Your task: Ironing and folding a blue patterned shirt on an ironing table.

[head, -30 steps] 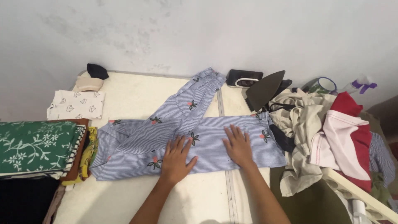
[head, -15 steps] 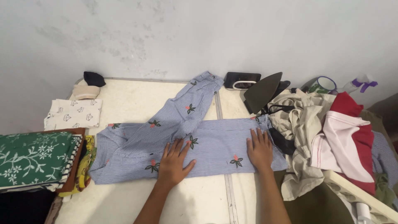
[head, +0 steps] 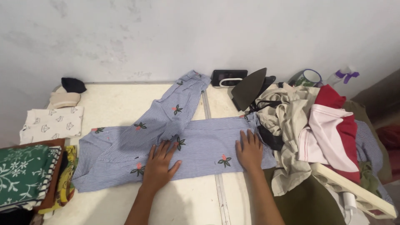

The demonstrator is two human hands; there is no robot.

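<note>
A blue striped shirt (head: 200, 139) with small red flowers lies folded lengthwise across the cream table (head: 125, 98), one sleeve angled up toward the wall. My left hand (head: 159, 164) rests flat on the shirt's middle, fingers spread. My right hand (head: 250, 150) presses flat on the shirt's right end, beside the heap of clothes. Neither hand grips anything.
A black iron (head: 250, 87) stands at the back next to a dark tray (head: 227, 78). A heap of unfolded clothes (head: 321, 129) fills the right. Folded clothes (head: 29, 175) are stacked at the left, with a white printed cloth (head: 52, 123). A mug (head: 308, 78) and spray bottle (head: 343, 75) stand behind the heap.
My right hand slid from the shirt's middle to its right end, smoothing it. My left hand stayed in place. The view shifted slightly to the right.
</note>
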